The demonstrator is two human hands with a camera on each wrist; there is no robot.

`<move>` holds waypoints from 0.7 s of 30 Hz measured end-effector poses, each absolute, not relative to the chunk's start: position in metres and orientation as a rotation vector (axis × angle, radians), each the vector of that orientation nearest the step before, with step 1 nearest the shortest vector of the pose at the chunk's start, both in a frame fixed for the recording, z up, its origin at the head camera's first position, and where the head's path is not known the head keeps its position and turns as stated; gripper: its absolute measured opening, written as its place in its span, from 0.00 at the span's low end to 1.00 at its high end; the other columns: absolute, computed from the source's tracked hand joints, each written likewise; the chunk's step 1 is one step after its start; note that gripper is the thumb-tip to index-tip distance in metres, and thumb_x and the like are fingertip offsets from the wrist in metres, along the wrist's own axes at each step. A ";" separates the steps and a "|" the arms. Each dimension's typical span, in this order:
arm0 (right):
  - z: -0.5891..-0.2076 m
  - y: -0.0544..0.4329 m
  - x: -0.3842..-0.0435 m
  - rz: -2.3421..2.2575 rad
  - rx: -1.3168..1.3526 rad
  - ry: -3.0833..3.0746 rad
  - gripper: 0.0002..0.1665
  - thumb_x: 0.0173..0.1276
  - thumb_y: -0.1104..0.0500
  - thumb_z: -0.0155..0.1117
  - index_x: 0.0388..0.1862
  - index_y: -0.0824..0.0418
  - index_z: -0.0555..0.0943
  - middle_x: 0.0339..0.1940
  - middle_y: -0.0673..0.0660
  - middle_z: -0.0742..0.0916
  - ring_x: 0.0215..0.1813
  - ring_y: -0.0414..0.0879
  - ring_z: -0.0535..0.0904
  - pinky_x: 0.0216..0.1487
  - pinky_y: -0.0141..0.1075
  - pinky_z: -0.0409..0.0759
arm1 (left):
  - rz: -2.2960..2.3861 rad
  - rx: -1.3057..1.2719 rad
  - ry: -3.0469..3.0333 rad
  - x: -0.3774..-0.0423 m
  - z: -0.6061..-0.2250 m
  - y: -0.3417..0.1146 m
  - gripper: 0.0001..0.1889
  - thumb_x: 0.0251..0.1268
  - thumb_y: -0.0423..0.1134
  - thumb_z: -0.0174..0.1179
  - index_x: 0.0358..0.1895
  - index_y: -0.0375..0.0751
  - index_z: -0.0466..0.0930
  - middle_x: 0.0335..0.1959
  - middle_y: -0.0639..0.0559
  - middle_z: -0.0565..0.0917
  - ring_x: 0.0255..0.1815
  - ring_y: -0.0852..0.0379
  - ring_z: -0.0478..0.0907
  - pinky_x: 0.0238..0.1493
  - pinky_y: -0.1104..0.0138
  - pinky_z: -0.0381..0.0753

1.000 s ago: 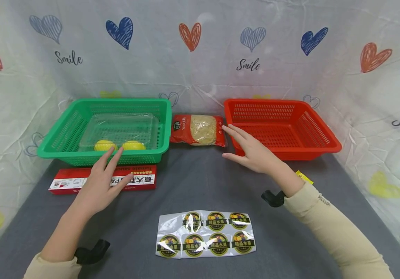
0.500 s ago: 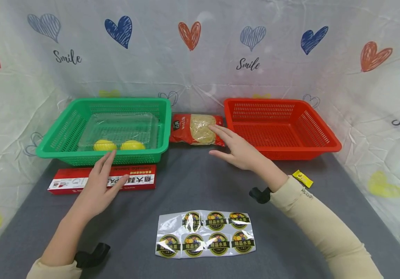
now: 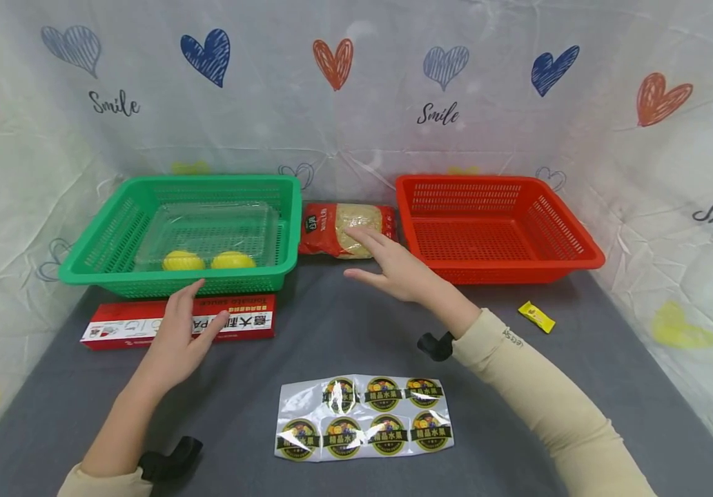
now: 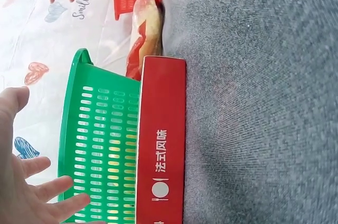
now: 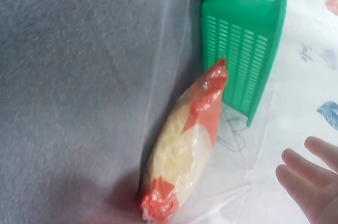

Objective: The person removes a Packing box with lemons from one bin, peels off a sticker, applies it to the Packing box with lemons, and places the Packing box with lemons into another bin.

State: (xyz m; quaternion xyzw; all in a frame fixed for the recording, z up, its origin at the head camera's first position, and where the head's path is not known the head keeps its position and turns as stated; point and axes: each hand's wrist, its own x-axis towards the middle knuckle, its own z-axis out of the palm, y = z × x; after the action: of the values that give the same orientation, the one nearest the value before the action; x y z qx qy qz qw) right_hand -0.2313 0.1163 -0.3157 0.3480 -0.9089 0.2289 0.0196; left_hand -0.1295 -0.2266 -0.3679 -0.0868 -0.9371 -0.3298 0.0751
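My left hand (image 3: 179, 342) hovers with fingers extended over a red and white pasta box (image 3: 123, 324), just in front of the green basket (image 3: 101, 279). Inside that basket lie a clear plastic container (image 3: 219, 224) and two yellow lemon-like fruits (image 3: 183, 261) (image 3: 233, 260). Held out in the air, my right hand (image 3: 396, 269) has its fingers spread and nothing in them. Its fingertips overlap a red and clear bag of pale dried food (image 3: 325, 235) in the head view; the right wrist view shows the hand apart from the bag (image 5: 179, 145).
A red basket (image 3: 505, 264) stands at the back right. Nearer the front lies a sheet of round fruit stickers (image 3: 365, 417). A small yellow packet (image 3: 537, 317) rests at the right on the grey cloth (image 3: 331, 331). A heart-printed curtain (image 3: 269, 103) hangs behind.
My right hand has moved left from beside the red basket across the front of the bag, uncovering the yellow packet. The left hand has drawn back slightly from the green basket's rim.
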 end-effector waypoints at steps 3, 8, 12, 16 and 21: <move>-0.318 0.109 -0.234 0.730 1.094 -2.807 0.43 0.63 0.43 0.59 0.72 0.51 0.54 0.69 0.55 0.62 0.69 0.49 0.58 0.65 0.47 0.60 | -1.043 -0.264 -2.785 -0.131 -0.369 -0.227 0.39 0.66 0.48 0.52 0.70 0.32 0.42 0.65 0.31 0.53 0.61 0.33 0.56 0.51 0.37 0.62; -0.318 0.095 -0.238 0.746 1.114 -2.809 0.42 0.63 0.43 0.58 0.72 0.50 0.54 0.69 0.55 0.63 0.68 0.48 0.58 0.65 0.47 0.61 | -1.146 -0.217 -2.753 -0.133 -0.370 -0.229 0.37 0.67 0.47 0.50 0.69 0.29 0.44 0.65 0.30 0.55 0.61 0.32 0.59 0.49 0.40 0.67; -0.315 0.085 -0.239 0.745 1.103 -2.824 0.41 0.63 0.41 0.56 0.72 0.49 0.54 0.68 0.55 0.64 0.68 0.49 0.58 0.64 0.47 0.61 | -1.228 -0.168 -2.750 -0.136 -0.369 -0.229 0.35 0.69 0.46 0.48 0.68 0.27 0.45 0.64 0.29 0.57 0.60 0.32 0.61 0.51 0.40 0.66; -0.314 0.077 -0.241 0.741 1.111 -2.819 0.41 0.64 0.41 0.56 0.72 0.49 0.54 0.68 0.54 0.65 0.68 0.49 0.59 0.65 0.46 0.60 | -1.347 -0.071 -2.740 -0.139 -0.366 -0.225 0.34 0.70 0.48 0.45 0.68 0.28 0.45 0.63 0.30 0.61 0.60 0.32 0.63 0.52 0.42 0.67; -0.315 0.069 -0.242 0.742 1.136 -2.817 0.41 0.63 0.42 0.58 0.71 0.52 0.55 0.69 0.55 0.64 0.68 0.48 0.58 0.66 0.45 0.59 | -1.663 0.133 -2.641 -0.145 -0.367 -0.221 0.37 0.69 0.54 0.41 0.70 0.32 0.41 0.64 0.32 0.61 0.61 0.38 0.64 0.55 0.50 0.70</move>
State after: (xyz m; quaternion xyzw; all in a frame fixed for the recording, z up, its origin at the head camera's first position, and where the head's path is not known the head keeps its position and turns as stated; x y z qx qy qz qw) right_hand -0.2424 0.0693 -0.3148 0.3635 -0.9009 0.2372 0.0075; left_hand -0.1450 -0.2205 -0.3668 0.0426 -0.8454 -0.5324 0.0087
